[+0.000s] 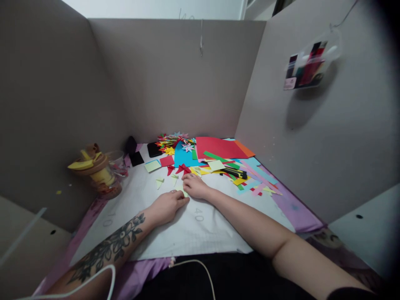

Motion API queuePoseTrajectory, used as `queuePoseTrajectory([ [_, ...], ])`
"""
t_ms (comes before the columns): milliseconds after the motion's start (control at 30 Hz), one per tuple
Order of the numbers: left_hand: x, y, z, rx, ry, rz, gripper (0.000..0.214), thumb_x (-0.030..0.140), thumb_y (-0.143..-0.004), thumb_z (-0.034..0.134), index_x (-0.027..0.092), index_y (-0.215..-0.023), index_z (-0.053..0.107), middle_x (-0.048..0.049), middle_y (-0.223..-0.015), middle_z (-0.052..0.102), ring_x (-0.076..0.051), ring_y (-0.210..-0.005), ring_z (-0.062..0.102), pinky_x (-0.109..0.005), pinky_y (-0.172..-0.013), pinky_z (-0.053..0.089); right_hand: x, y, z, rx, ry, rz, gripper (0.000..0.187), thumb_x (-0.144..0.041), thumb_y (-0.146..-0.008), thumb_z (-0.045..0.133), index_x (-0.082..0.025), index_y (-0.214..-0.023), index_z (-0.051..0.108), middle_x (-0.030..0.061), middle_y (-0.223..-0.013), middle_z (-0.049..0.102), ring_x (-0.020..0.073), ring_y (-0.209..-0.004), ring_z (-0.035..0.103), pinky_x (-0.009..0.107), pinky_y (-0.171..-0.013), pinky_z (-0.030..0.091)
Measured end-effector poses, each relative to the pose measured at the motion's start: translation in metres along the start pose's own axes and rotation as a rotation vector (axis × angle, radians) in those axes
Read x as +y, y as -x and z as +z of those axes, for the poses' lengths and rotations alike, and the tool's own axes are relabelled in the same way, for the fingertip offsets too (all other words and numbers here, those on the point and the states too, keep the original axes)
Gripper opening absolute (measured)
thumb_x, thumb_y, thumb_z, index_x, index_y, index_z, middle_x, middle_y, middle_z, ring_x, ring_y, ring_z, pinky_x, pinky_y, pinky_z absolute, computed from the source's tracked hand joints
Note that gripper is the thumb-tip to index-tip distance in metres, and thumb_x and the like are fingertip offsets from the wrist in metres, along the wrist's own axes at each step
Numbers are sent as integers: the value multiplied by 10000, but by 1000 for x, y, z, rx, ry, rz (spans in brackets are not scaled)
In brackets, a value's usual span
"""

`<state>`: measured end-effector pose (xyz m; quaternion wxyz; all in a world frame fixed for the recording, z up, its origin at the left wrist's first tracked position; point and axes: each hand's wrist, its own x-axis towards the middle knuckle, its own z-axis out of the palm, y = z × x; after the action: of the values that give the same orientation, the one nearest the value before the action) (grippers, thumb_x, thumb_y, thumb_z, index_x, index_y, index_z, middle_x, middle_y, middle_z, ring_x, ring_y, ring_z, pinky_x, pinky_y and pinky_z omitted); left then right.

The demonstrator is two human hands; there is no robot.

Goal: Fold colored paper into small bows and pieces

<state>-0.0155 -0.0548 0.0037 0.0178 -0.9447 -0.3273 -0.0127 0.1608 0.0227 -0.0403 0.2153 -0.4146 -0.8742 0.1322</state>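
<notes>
Pale-green paper [185, 193]: on white-covered desk [184, 237], touched by left hand [168, 206] and right hand [195, 186]; pinched or merely pressed, cannot tell | folded red pieces [183, 169] just beyond | cutter [236, 172] among paper strips [261, 175], right | red sheet [218, 147], paper stars [169, 151] behind

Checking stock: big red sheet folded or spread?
Spread: the red sheet lies flat and broad, orange paper peeking out, no fold visible.
</notes>
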Motion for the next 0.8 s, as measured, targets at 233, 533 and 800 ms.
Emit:
queuePoseTrajectory([
  [233, 1, 0, -2, -7, 26, -16, 348, 145, -871, 361, 230, -1155, 543, -68, -999, 564, -196, -903, 520, -284, -752, 400, -3, 0, 0, 0, 10, 26, 142, -189, -820, 492, -184, -827, 634, 56, -1155, 546, 218, -1055, 460, 396, -907, 364],
  [533, 2, -2, -4, 25, 49, -17, 363, 129, -852, 376, 238, -1142, 566, -70, -1007, 573, -199, -894, 529, -292, -739, 419, -3, 1, 1, 14, 47, 4, 136, -185, -818, 494, -184, -818, 630, 60, -1153, 545, 222, -1075, 439, 391, -922, 353],
  [800, 5, -4, -1, 70, 83, 53, 368, 96, -841, 384, 185, -1149, 565, -93, -1112, 607, -209, -1006, 525, -341, -858, 412, -5, 5, -1, 40, 15, 16, 86, -165, -768, 531, -192, -847, 551, 52, -989, 548, 204, -986, 442, 347, -856, 363],
])
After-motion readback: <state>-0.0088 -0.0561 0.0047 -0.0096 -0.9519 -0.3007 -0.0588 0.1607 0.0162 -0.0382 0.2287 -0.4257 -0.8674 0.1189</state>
